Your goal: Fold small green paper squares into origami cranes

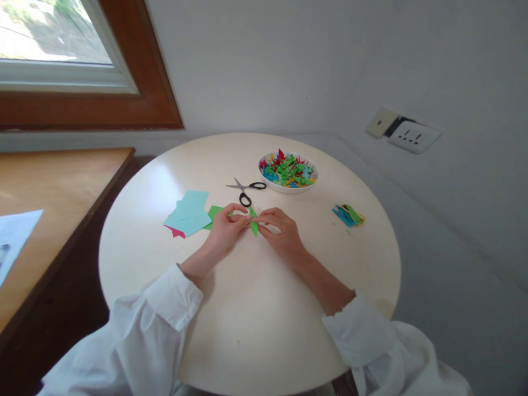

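Both my hands meet over the middle of a round cream table (247,308). Between them is a small folded green paper piece (253,224), narrow and pointed. My left hand (226,226) pinches its left side with thumb and fingers closed. My right hand (279,231) pinches it from the right, fingers curled. Just left of my hands lies a small stack of paper sheets (188,214): light blue on top, with green and pink edges showing beneath.
Black-handled scissors (246,188) lie just beyond my hands. A white bowl (287,171) full of several coloured folded papers stands farther back. A small pile of coloured paper scraps (348,214) lies to the right. A wooden desk (49,209) stands at left; a wall socket (413,135) at right.
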